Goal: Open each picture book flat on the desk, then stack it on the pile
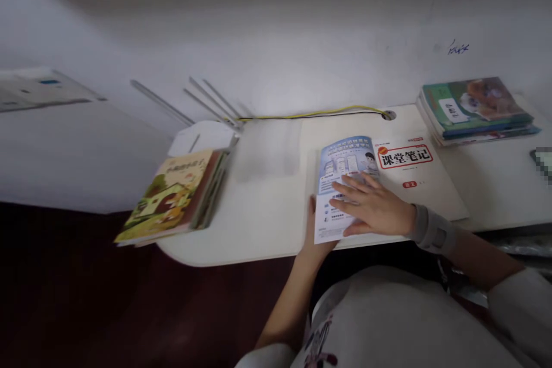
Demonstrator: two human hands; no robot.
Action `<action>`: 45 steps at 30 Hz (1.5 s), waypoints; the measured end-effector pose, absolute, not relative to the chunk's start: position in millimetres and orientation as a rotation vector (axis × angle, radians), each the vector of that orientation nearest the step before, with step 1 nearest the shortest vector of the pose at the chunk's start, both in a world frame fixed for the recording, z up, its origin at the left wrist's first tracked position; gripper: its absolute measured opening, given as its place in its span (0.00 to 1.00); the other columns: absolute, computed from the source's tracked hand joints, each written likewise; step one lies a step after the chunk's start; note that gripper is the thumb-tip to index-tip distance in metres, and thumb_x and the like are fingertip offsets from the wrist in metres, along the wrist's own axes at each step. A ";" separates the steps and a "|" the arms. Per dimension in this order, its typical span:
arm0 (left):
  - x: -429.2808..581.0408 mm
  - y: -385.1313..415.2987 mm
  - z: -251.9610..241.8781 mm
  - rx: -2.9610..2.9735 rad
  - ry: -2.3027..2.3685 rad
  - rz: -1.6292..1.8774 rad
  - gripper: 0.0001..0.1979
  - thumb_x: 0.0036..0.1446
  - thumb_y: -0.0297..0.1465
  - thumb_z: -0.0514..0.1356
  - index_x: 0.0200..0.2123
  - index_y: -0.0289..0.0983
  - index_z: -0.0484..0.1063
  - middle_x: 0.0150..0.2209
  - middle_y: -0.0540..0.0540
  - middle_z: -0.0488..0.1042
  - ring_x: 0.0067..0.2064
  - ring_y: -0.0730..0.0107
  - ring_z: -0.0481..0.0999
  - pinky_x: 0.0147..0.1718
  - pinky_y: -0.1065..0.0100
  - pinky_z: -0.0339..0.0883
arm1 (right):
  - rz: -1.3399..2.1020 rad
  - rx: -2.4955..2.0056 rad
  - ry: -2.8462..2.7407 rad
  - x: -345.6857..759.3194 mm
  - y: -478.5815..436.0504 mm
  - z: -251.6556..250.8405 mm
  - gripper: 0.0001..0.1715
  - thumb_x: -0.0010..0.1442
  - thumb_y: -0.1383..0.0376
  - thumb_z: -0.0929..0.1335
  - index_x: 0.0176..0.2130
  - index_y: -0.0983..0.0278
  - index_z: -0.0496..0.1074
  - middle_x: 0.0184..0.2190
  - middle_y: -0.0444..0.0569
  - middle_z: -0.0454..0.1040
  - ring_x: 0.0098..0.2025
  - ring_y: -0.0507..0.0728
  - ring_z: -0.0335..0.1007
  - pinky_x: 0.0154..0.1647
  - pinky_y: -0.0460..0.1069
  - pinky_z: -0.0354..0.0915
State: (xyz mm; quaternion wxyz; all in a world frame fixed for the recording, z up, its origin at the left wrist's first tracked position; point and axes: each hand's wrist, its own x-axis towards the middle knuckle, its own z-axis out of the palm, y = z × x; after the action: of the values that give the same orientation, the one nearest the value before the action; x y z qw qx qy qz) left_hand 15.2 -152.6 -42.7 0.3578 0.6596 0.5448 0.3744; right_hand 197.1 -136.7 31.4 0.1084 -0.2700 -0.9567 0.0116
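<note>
A book lies open on the white desk, with its blue and white printed left page point(330, 168) beside its white right page point(425, 187), which bears a red-framed title. My right hand point(373, 205) rests flat across the left page with its fingers spread, and a grey band circles the wrist. At the lower left edge of that page, my left hand point(319, 248) holds the book. One of its digits shows along the outside edge, while the other fingers are hidden beneath the page.
A stack of picture books point(172, 198) overhangs the rounded left end of the desk point(259, 218). Behind it stands a white router-like device point(202, 137) with antennas. Yellow and black cables point(319, 112) run along the wall into a hole. More books point(478, 104) are stacked at the right.
</note>
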 end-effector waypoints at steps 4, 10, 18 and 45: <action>-15.0 -162.9 -44.0 2.046 1.595 0.681 0.24 0.55 0.38 0.58 0.53 0.34 0.71 0.59 0.35 0.66 0.66 0.45 0.53 0.63 0.44 0.45 | 0.086 -0.652 -2.975 161.3 -106.6 31.0 0.38 0.61 0.42 0.61 0.62 0.60 0.61 0.65 0.53 0.56 0.67 0.67 0.46 0.64 0.69 0.46; -19.8 -166.7 -44.0 2.381 1.671 0.404 0.27 0.58 0.32 0.54 0.61 0.32 0.62 0.64 0.34 0.59 0.66 0.45 0.53 0.61 0.45 0.52 | 0.176 -0.666 -3.125 158.0 -82.1 29.2 0.35 0.61 0.42 0.60 0.57 0.61 0.66 0.57 0.51 0.70 0.64 0.67 0.55 0.63 0.69 0.45; -21.3 -166.0 -40.6 2.403 1.696 0.545 0.22 0.66 0.35 0.47 0.59 0.34 0.64 0.62 0.38 0.63 0.64 0.51 0.60 0.60 0.50 0.56 | -0.060 -0.839 -3.040 217.9 -87.5 11.0 0.38 0.59 0.41 0.63 0.57 0.62 0.67 0.58 0.58 0.67 0.63 0.73 0.55 0.61 0.73 0.42; -4.9 -176.0 -38.4 2.421 1.879 0.420 0.33 0.63 0.45 0.49 0.63 0.27 0.56 0.63 0.31 0.59 0.65 0.42 0.56 0.59 0.45 0.55 | 0.381 -0.742 -2.743 172.8 -109.6 5.5 0.26 0.61 0.69 0.60 0.58 0.63 0.64 0.57 0.53 0.68 0.60 0.58 0.61 0.61 0.60 0.58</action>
State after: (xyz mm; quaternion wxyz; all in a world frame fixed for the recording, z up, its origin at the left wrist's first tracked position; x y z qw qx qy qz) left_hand -4.9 -176.0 -38.4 0.0241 0.7824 0.6074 0.1357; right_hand 172.8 -109.6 5.5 0.1370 -0.2564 -0.9477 0.1315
